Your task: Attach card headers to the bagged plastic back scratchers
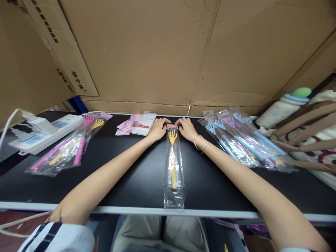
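A yellow back scratcher point(173, 168) with a hand-shaped head lies in a clear plastic bag point(174, 201), straight in front of me on the black table. Its head points away from me, and a small pinkish-red label point(172, 126) spans the bag's far end. My left hand point(158, 128) grips the left corner of that end, fingers bent inward. At the right corner, my right hand point(187, 129) does the same, with bracelets on the wrist. Both thumbs are near the label; the exact fingertip contact is partly hidden.
Bagged pink and yellow back scratchers point(80, 150) lie left beside a white power strip point(52, 131). A phone point(144, 126) and pink cards point(123, 130) sit near my left hand. Bagged blue and purple scratchers point(246, 143) lie right, by a bottle point(278, 110). Cardboard point(157, 52) walls the back.
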The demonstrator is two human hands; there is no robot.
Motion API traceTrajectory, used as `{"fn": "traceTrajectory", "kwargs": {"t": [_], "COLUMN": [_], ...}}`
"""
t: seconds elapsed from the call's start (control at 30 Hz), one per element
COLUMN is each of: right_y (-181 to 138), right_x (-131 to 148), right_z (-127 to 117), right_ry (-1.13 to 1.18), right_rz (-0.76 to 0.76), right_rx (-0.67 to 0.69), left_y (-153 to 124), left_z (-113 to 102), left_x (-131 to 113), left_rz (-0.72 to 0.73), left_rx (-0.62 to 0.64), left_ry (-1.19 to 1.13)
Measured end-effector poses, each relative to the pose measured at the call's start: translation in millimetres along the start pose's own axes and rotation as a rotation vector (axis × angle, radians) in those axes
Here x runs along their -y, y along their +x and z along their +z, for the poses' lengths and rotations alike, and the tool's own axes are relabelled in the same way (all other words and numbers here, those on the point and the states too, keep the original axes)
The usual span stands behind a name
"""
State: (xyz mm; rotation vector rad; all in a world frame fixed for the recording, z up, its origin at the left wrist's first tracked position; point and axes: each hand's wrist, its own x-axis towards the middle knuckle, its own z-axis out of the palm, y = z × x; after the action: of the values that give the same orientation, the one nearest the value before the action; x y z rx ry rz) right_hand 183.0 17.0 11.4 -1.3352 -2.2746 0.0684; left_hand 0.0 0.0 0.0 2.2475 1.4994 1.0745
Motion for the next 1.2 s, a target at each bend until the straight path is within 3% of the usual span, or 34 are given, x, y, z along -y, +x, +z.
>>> {"fn": "traceTrajectory", "kwargs": {"t": [0.53, 0.77, 1.0, 1.2], "right_y": [-5, -20, -69, -100], "right_x": [6, 27, 50, 54], "right_z": [-6, -24, -42, -57], "right_ry": [-0.062, -0.189, -0.122, -0.141], "right_rz": [-0.055, -0.223, -0.490, -0.628], "right_rx": [-0.024, -0.049, 0.078, 0.163], "left_y": [-7, -7, -6, -8], "left_z": [-9, -8, -8, -11], "left_x": [-14, -15, -13, -19], "left_rz": [0.011, -0.001, -0.004, -0.038], "left_rx": [0.006, 0.020, 0.020, 0.019], "left_ry": [0.048, 0.078, 0.059, 0.018]}}
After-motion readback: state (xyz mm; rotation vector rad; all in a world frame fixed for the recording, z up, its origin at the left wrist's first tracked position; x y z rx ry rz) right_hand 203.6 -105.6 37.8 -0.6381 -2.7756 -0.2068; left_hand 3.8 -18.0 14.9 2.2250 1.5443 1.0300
